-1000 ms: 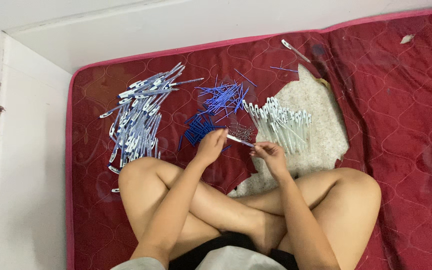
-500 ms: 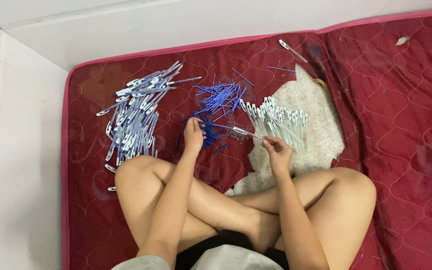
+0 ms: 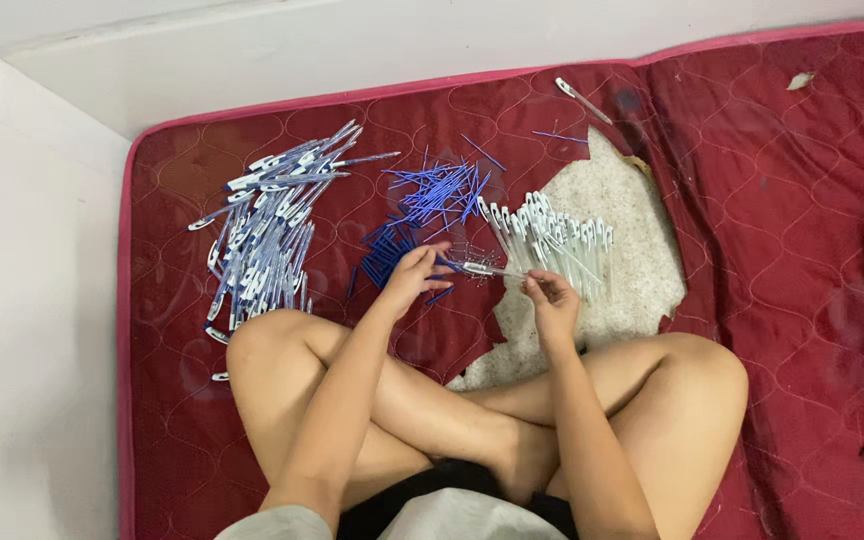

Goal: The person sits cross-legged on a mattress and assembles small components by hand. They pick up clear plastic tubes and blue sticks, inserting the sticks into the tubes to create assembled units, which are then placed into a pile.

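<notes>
Person sits cross-legged on red mattress (image 3: 752,200). Left hand (image 3: 414,275) and right hand (image 3: 550,298) each pinch one end of a clear pen barrel (image 3: 482,268), held level above the mattress between the blue refills (image 3: 432,195) and the empty barrels (image 3: 552,235). Finished pens (image 3: 262,235) lie far left. Risk: slim barrel may slip from fingertips and scatter loose piles.

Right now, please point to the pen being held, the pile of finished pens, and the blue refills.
pen (image 3: 482,268), head view, middle of barrel
finished pens (image 3: 262,235), head view, pile centre
blue refills (image 3: 439,190), head view, heap centre
</notes>
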